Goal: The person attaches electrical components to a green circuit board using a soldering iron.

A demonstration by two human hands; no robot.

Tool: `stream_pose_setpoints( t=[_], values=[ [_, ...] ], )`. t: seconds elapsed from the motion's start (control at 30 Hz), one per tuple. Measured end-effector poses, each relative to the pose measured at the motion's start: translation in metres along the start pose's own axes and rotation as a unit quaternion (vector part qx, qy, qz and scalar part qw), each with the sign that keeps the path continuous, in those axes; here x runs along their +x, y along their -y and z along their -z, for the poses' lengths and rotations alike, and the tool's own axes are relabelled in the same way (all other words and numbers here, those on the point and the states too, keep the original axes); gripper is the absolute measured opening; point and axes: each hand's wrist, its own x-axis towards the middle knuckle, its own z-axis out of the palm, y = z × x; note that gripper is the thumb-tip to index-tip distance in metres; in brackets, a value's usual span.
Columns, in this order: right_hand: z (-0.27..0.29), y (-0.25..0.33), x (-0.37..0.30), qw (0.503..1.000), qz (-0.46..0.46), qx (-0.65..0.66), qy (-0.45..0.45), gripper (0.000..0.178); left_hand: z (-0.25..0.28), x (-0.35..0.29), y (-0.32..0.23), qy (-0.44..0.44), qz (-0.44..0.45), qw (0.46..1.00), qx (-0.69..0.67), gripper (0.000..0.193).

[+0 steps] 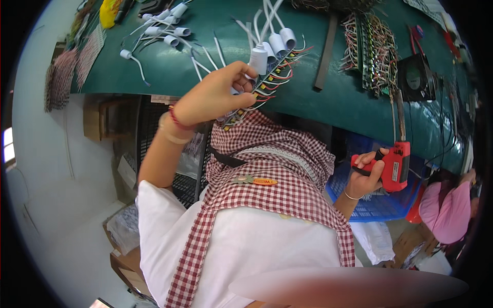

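Observation:
My left hand (223, 95) is closed, its fingers curled at the near end of a strip of small circuit boards (264, 84) on the table. Red and white wires stick out along the strip's right side. White plastic caps (278, 44) with white cables stand along its far end, and one white cap (259, 60) is right beside my fingertips. What lies between thumb and fingers is mostly hidden. In my right hand (365, 174), off the table's front edge, is a red and black soldering gun (397, 167), its metal tip pointing away from me toward the table.
The green table (205, 43) carries loose white caps with cables (172, 40) at the far left. A dark bar (326, 54), wired board strips (372, 54) and a black fan-like box (415, 78) stand to the right. A blue crate (370, 205) sits below.

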Motion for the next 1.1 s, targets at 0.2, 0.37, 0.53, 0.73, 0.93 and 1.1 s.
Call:
stream_pose_setpoints(
  t=[0.2, 0.37, 0.53, 0.73, 0.93, 1.1],
  values=[
    [0.0, -0.003, 0.01, 0.999, 0.002, 0.033, 0.031, 0.031, 0.047, -0.088, -0.001, -0.059, -0.032, 0.93, -0.361, 0.065],
    [-0.01, -0.003, 0.019, 0.998, 0.037, 0.025, 0.038, 0.033, 0.036, -0.145, 0.044, -0.235, -0.118, 0.862, -0.434, 0.066],
    [-0.022, 0.003, 0.027, 0.995, 0.067, 0.016, 0.072, 0.033, 0.036, -0.224, 0.083, -0.369, -0.214, 0.809, -0.405, 0.047],
    [-0.037, 0.011, 0.03, 0.99, 0.09, -0.016, 0.105, 0.032, 0.004, -0.26, 0.147, -0.439, -0.178, 0.789, -0.392, 0.048],
    [-0.038, 0.01, 0.028, 0.991, 0.064, 0.005, 0.113, 0.032, -0.002, -0.36, 0.232, -0.507, -0.293, 0.659, -0.472, 0.041],
    [-0.04, 0.013, 0.027, 0.991, 0.074, -0.002, 0.112, 0.032, -0.027, -0.334, 0.244, -0.496, -0.185, 0.708, -0.467, 0.045]
  ],
)
